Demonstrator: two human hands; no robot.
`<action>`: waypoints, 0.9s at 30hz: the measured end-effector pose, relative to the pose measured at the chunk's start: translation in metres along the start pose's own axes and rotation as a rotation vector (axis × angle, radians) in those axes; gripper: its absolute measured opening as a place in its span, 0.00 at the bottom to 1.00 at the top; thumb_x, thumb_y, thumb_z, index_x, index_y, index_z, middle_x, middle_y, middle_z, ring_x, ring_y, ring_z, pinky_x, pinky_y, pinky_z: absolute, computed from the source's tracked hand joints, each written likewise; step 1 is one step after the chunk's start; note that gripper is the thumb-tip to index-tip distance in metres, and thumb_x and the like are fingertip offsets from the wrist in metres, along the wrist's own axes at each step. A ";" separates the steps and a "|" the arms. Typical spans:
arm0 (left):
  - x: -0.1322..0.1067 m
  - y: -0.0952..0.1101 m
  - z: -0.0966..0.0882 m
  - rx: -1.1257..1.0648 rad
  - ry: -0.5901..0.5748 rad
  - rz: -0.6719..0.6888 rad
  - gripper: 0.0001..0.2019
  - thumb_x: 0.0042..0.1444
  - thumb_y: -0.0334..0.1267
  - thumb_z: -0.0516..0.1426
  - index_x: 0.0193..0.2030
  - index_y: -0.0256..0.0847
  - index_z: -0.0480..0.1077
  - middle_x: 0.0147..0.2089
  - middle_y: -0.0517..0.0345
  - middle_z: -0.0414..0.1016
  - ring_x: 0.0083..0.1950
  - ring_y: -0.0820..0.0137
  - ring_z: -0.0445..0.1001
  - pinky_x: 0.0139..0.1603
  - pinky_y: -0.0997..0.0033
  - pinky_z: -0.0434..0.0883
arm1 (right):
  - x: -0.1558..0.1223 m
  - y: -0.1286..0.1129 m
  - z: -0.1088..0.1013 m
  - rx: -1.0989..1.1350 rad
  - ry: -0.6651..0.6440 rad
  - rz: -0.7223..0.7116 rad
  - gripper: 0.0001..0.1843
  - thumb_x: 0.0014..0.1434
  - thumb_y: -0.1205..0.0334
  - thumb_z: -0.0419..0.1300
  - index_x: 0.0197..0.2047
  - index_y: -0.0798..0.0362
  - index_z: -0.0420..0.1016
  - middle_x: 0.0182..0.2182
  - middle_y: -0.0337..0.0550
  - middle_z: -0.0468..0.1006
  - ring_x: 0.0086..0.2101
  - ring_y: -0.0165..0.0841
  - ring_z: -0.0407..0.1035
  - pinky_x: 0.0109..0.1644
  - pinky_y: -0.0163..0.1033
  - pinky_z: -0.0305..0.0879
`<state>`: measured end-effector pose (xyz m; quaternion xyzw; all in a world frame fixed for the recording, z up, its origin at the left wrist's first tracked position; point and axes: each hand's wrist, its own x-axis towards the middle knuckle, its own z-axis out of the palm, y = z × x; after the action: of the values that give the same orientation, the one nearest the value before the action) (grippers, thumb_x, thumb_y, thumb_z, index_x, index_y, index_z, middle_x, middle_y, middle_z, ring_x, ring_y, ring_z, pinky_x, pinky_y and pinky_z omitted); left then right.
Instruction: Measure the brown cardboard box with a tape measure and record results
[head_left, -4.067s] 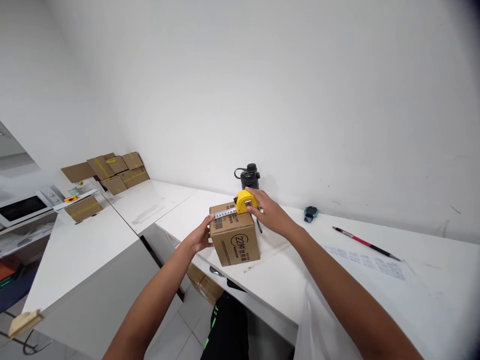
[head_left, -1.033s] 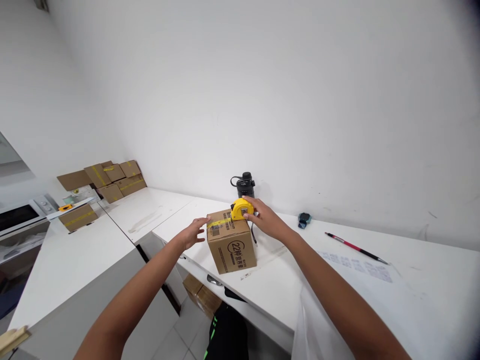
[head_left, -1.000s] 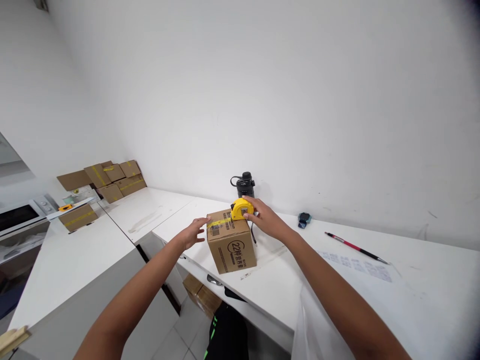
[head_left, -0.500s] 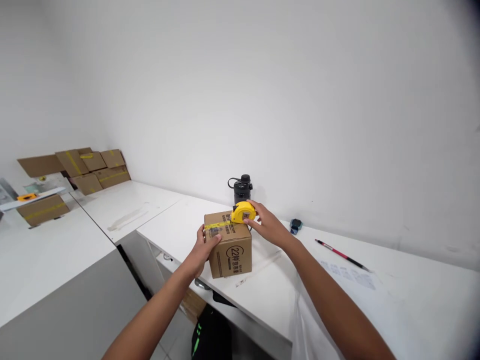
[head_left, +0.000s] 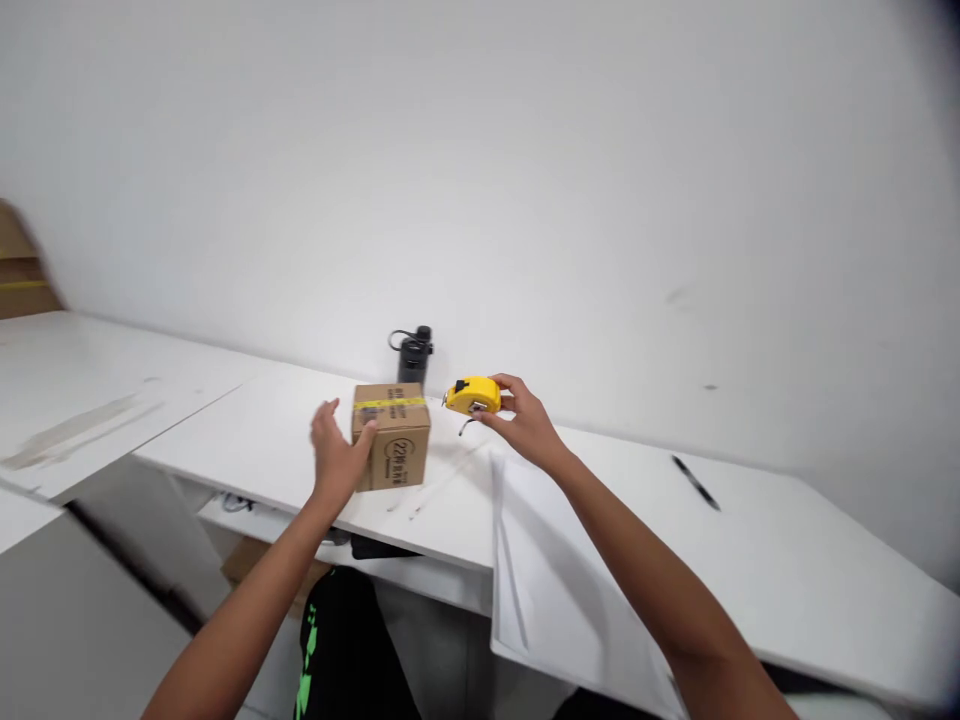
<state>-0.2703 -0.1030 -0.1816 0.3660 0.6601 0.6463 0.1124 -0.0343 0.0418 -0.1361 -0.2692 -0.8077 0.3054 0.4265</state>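
Note:
A yellow tape measure is held in my right hand, lifted above the table to the right of the box. Its metal hook shows at the left end, and a dark wrist strap hangs beneath. The small brown cardboard box stands on the white table, with yellow tape across its top and black print on its sides. My left hand is at the box's left front corner, fingers spread apart and the thumb in front of it. Whether the thumb touches the box I cannot tell.
Behind the box a black bottle with a carry loop stands near the wall. White sheets lie at the table's front edge. A dark pen lies on the right. Cardboard boxes are stacked at the far left.
My right hand has lifted the tape measure off the box top and away to the right. My left hand has loosened its hold on the box. The view has turned right.

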 end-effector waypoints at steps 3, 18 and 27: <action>-0.055 0.009 0.031 -0.084 -0.187 0.285 0.34 0.50 0.51 0.63 0.62 0.48 0.58 0.67 0.48 0.55 0.70 0.50 0.49 0.70 0.52 0.50 | -0.071 -0.006 -0.024 0.167 0.058 0.152 0.28 0.49 0.50 0.68 0.49 0.45 0.60 0.51 0.43 0.69 0.43 0.37 0.74 0.46 0.45 0.73; -0.006 -0.039 0.266 -0.301 -0.660 -0.188 0.34 0.51 0.57 0.60 0.58 0.44 0.51 0.37 0.58 0.73 0.36 0.67 0.77 0.38 0.66 0.73 | -0.083 0.154 -0.090 -0.537 0.122 0.568 0.22 0.66 0.51 0.46 0.57 0.51 0.67 0.46 0.50 0.77 0.44 0.42 0.72 0.50 0.48 0.67; 0.012 -0.078 0.271 -0.292 -0.592 -0.260 0.26 0.53 0.54 0.60 0.49 0.46 0.51 0.35 0.60 0.73 0.33 0.69 0.76 0.32 0.70 0.72 | -0.013 0.239 -0.068 -0.704 -0.029 0.717 0.16 0.66 0.55 0.47 0.44 0.56 0.71 0.38 0.60 0.78 0.41 0.48 0.73 0.43 0.48 0.64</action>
<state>-0.1364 0.1213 -0.2882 0.4304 0.5408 0.5800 0.4312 0.0716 0.2105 -0.2845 -0.6531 -0.7242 0.1457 0.1669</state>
